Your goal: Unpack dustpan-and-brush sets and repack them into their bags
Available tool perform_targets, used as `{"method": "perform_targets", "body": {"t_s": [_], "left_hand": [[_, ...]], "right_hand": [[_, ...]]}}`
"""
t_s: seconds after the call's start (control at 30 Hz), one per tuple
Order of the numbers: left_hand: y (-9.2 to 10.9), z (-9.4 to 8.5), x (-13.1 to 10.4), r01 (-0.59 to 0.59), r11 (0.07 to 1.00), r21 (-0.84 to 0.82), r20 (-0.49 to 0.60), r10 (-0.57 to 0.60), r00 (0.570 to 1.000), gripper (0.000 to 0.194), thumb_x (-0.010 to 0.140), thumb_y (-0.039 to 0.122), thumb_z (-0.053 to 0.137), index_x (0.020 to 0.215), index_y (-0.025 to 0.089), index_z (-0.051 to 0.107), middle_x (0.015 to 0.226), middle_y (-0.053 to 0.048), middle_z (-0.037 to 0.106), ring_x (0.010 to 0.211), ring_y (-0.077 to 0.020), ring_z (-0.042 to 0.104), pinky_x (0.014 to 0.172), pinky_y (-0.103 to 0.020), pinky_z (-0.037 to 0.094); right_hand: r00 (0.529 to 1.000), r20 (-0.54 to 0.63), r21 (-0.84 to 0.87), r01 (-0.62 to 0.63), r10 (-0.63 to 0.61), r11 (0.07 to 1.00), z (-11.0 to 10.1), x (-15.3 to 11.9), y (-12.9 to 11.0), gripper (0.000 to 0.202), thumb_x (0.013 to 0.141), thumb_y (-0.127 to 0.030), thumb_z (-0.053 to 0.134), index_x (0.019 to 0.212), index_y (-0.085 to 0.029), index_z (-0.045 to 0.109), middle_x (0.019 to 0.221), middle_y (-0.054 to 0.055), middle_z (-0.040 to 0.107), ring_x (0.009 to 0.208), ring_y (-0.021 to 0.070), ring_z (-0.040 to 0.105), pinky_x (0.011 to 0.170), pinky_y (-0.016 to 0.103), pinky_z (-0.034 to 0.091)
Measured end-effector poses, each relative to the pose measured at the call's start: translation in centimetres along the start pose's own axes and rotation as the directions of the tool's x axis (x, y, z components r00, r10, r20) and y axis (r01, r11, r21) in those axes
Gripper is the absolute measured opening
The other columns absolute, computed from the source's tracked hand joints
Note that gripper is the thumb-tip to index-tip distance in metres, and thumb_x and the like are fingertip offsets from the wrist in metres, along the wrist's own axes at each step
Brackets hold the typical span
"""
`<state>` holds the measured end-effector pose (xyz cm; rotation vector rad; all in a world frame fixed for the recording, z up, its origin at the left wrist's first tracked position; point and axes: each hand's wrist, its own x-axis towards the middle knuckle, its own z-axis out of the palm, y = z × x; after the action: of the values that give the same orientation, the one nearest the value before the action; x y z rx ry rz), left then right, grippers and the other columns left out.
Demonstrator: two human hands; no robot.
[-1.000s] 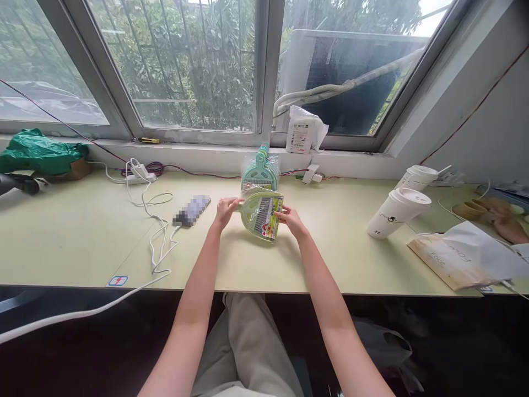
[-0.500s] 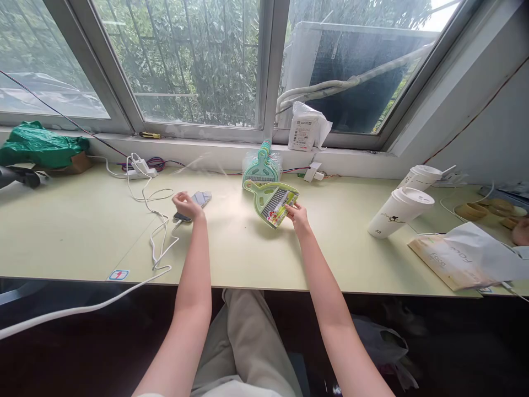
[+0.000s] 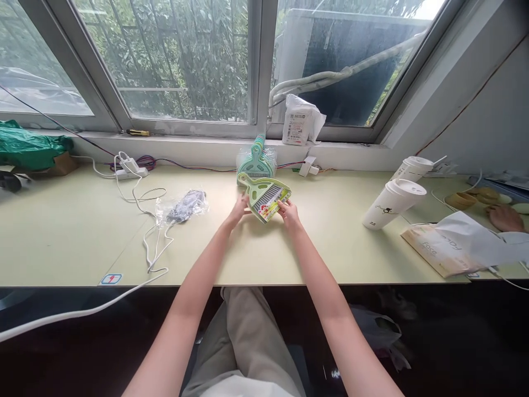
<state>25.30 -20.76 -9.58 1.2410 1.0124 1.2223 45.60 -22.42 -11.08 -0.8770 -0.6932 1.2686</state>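
Observation:
A light green dustpan (image 3: 259,191) with a grey-bristled brush and a printed label is held at a tilt above the table. My right hand (image 3: 288,213) pinches its lower right edge beside the label. At its left edge my left hand (image 3: 239,210) has its fingers closed on the rim, partly hidden behind the pan. Behind it stands a row of similar dustpans (image 3: 255,164) in clear plastic, against the window ledge. To the left, a crumpled clear plastic bag (image 3: 200,202) lies over a phone (image 3: 184,208).
White cables (image 3: 147,242) run across the left of the table from a power strip (image 3: 131,172). On the right are a white cup (image 3: 392,204), another cup (image 3: 414,167) and a tissue pack (image 3: 438,251). Another person's hand (image 3: 505,218) rests at the far right.
My left hand has moved right, from above the phone to the dustpan's left edge. The clear plastic bag has come down over the phone. My right hand keeps its hold.

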Motion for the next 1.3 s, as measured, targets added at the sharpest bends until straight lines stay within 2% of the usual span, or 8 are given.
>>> {"method": "perform_targets", "body": {"t_s": [0.07,0.2,0.37,0.77,0.87,1.0,1.13,1.3], "left_hand": [[-1.4,0.8,0.2,0.067,0.998,-0.02,0.059,-0.066,0.996,0.061,0.084,0.047,0.062,0.136,0.021,0.042,0.124,-0.013,0.061,0.105,-0.0274,0.063,0.085,-0.043,0.054],[-2.2,-0.5,0.6,-0.011,1.0,-0.013,-0.162,0.009,0.987,0.043,0.086,0.039,0.058,0.124,0.018,0.054,0.115,-0.011,0.064,0.105,-0.0253,0.062,0.09,-0.039,0.05],[-1.9,-1.7,1.1,-0.156,0.988,0.016,-0.268,0.155,0.951,0.033,0.09,0.038,0.048,0.111,0.016,0.061,0.112,-0.01,0.066,0.104,-0.0215,0.061,0.094,-0.035,0.046],[-1.8,-0.1,0.0,-0.269,0.937,0.224,-0.19,0.312,0.931,0.038,0.092,0.039,0.044,0.115,0.016,0.063,0.113,-0.01,0.068,0.107,-0.023,0.061,0.095,-0.037,0.045],[-0.9,1.0,-1.5,-0.348,0.867,0.358,-0.146,0.42,0.896,0.043,0.095,0.042,0.04,0.126,0.019,0.059,0.119,-0.01,0.067,0.112,-0.0241,0.06,0.096,-0.038,0.045],[0.7,1.9,-3.8,-0.496,0.702,0.511,0.097,0.527,0.845,0.051,0.095,0.048,0.041,0.137,0.022,0.052,0.125,-0.009,0.065,0.112,-0.0252,0.061,0.091,-0.037,0.049],[1.6,2.0,-4.5,-0.58,0.614,0.535,0.231,0.554,0.8,0.053,0.095,0.05,0.038,0.138,0.021,0.052,0.128,-0.009,0.063,0.111,-0.0246,0.062,0.089,-0.033,0.05],[0.8,0.9,-1.7,-0.459,0.723,0.515,0.107,0.478,0.872,0.047,0.095,0.046,0.039,0.127,0.019,0.061,0.107,-0.008,0.072,0.092,-0.0225,0.066,0.08,-0.031,0.05]], "right_hand": [[0.999,0.013,-0.1,-0.039,0.04,0.994,0.4,0.0,0.0,0.013,0.08,-0.018,0.071,0.089,-0.016,0.061,0.079,0.002,0.073,0.068,0.0145,0.071,0.065,0.025,0.061],[0.969,-0.23,-0.262,-0.149,0.088,0.954,-0.6,0.6,-0.8,0.028,0.093,-0.038,0.056,0.075,-0.017,0.055,0.053,-0.001,0.062,0.036,0.0097,0.054,0.033,0.018,0.044],[0.88,-0.465,0.107,-0.057,0.1,0.993,-4.3,1.5,-3.4,0.054,0.101,-0.051,0.019,0.068,-0.019,0.046,0.041,-0.01,0.037,0.026,0.0021,0.024,0.028,0.013,0.019],[0.82,-0.567,-0.015,0.088,-0.081,0.996,-5.7,1.2,-4.7,0.049,0.099,-0.046,0.021,0.09,-0.019,0.061,0.057,-0.004,0.051,0.04,0.0074,0.044,0.04,0.017,0.033],[0.843,-0.394,-0.441,0.177,-0.367,0.88,-2.2,0.2,-3.1,0.037,0.095,-0.042,0.035,0.093,-0.02,0.064,0.069,-0.001,0.059,0.054,0.0099,0.053,0.051,0.02,0.042],[0.778,0.25,-0.769,0.521,-0.577,0.369,2.6,-2.1,-0.3,0.031,0.094,-0.043,0.043,0.09,-0.021,0.065,0.099,0.007,0.062,0.095,0.0196,0.058,0.081,0.03,0.048],[0.707,0.326,-0.826,0.536,-0.627,0.175,3.7,-3.2,0.8,0.032,0.098,-0.037,0.034,0.089,-0.022,0.06,0.1,0.008,0.056,0.099,0.0216,0.052,0.082,0.033,0.046],[0.681,0.25,-0.804,0.542,-0.688,0.245,2.8,-2.8,-0.6,0.04,0.101,-0.038,0.025,0.072,-0.022,0.049,0.084,0.004,0.05,0.082,0.0184,0.05,0.074,0.029,0.043]]}}
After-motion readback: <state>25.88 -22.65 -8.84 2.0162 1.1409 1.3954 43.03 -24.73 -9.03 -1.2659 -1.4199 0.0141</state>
